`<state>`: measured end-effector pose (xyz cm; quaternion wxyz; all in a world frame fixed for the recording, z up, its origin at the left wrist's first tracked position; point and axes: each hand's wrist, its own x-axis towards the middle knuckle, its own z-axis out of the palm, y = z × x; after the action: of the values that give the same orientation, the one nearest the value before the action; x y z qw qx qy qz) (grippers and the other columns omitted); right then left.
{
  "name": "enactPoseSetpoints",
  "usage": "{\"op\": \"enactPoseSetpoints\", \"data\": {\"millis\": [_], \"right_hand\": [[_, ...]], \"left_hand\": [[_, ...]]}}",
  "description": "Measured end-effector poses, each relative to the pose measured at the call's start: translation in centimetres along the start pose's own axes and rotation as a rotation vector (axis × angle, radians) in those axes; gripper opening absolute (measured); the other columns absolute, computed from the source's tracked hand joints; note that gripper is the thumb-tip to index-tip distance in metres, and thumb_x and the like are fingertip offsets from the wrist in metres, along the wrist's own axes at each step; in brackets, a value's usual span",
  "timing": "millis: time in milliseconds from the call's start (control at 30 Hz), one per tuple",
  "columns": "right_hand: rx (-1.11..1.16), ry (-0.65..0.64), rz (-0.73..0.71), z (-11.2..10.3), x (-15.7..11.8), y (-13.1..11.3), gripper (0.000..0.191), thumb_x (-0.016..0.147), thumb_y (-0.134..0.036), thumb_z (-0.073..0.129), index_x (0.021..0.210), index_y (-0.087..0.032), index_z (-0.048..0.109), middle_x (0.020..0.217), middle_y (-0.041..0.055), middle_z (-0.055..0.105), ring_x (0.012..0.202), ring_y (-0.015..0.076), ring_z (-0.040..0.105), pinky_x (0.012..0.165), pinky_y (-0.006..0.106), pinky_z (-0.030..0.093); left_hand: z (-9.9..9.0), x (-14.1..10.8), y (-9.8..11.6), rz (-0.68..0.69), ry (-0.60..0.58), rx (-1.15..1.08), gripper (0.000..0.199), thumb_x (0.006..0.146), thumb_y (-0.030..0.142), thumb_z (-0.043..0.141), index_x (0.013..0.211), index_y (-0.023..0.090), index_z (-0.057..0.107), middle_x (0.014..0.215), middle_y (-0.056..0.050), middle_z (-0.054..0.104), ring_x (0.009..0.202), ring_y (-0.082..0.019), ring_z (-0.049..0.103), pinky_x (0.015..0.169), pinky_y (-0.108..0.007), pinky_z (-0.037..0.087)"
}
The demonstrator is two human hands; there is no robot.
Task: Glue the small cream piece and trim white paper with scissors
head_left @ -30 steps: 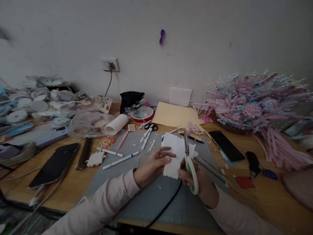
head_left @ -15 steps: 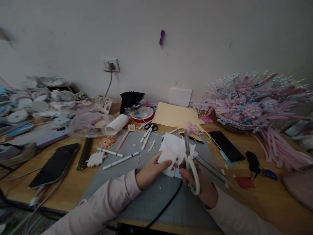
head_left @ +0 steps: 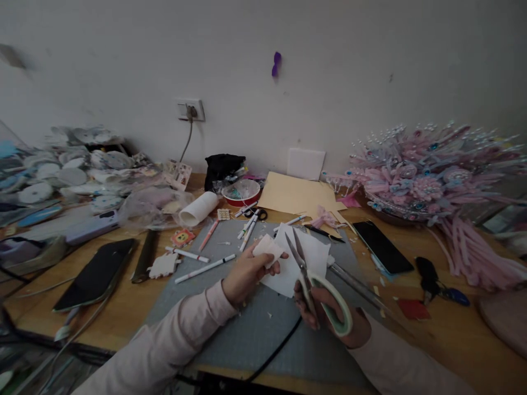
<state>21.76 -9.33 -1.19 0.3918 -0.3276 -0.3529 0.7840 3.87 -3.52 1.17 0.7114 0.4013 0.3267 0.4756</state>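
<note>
A small pale piece of paper [head_left: 263, 248] is pinched between the thumb and fingers of my left hand [head_left: 247, 274], above the grey cutting mat [head_left: 242, 340]. My right hand [head_left: 317, 310] grips a pair of scissors [head_left: 303, 269] by pale green handles. The blades stand apart and point up and away from me, to the right of the held piece and not touching it. Beneath both hands lies a larger white sheet of paper [head_left: 317, 247], partly hidden by the scissors and fingers.
Several markers [head_left: 206, 269] lie on the mat's left side. A black phone [head_left: 382, 247] and keys [head_left: 428, 280] are at the right. Behind stand a red bowl [head_left: 242, 202] and yellow card [head_left: 296, 195]. A pink beaded headdress [head_left: 424, 181] fills the back right.
My left hand has moved left with the paper piece, away from the scissors. My right hand has tilted the scissors leftward, and their blades have spread apart.
</note>
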Motion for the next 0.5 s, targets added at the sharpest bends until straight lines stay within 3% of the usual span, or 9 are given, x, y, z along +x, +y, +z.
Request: {"op": "enactPoseSetpoints", "data": {"millis": [267, 500], "right_hand": [[-0.017, -0.102, 0.007, -0.29, 0.02, -0.03, 0.045, 0.063, -0.047, 0.071, 0.090, -0.013, 0.062, 0.067, 0.0015, 0.058, 0.046, 0.0068, 0.046, 0.041, 0.019, 0.029], [-0.089, -0.090, 0.033, 0.26, 0.04, -0.42, 0.046, 0.056, -0.047, 0.075, 0.084, -0.013, 0.061, 0.066, -0.0003, 0.056, 0.043, 0.0047, 0.044, 0.039, 0.018, 0.027]], "left_hand": [[0.07, 0.10, 0.37, -0.027, 0.014, -0.006, 0.019, 0.064, 0.024, 0.068, 0.074, 0.012, 0.056, 0.067, -0.001, 0.061, 0.049, -0.006, 0.047, 0.048, -0.020, 0.036], [-0.14, 0.22, 0.35, -0.030, 0.023, 0.044, 0.022, 0.065, 0.030, 0.069, 0.070, 0.011, 0.058, 0.061, 0.001, 0.059, 0.046, -0.005, 0.045, 0.046, -0.018, 0.034]]}}
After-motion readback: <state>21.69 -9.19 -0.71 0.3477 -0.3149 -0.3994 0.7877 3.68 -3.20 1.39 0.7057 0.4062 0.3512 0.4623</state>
